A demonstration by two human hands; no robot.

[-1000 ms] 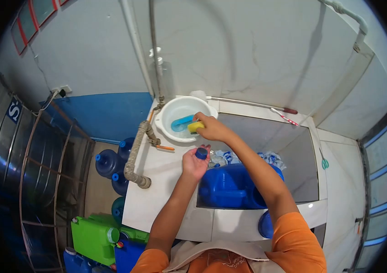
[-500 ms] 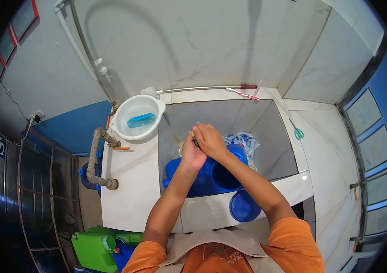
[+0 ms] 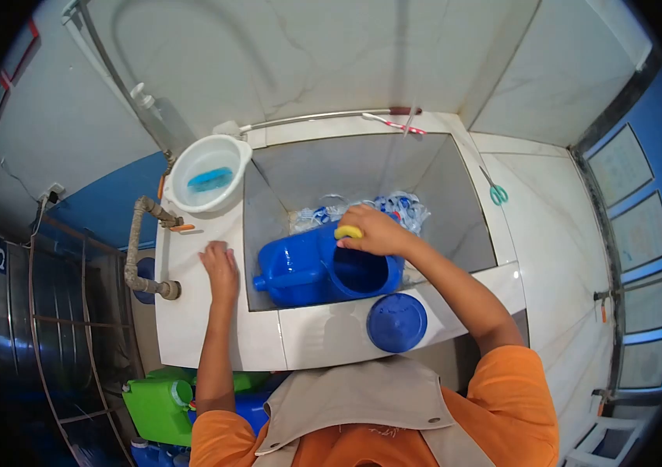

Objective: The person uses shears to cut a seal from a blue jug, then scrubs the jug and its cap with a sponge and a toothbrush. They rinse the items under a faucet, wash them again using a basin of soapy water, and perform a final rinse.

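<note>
White basin [image 3: 183, 159] and blue lid [image 3: 397, 322] flank the blue jug [image 3: 308, 268].

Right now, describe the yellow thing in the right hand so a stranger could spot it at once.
Start at the grey sink basin sunk into the white counter; a big blue jug lies on its side in it. At the rim of the jug's wide opening, the right hand grips a small sponge, the only yellow thing among blue plastic.

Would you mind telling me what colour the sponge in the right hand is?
Yellow. The sponge in the right hand shows best in the head view.
</note>
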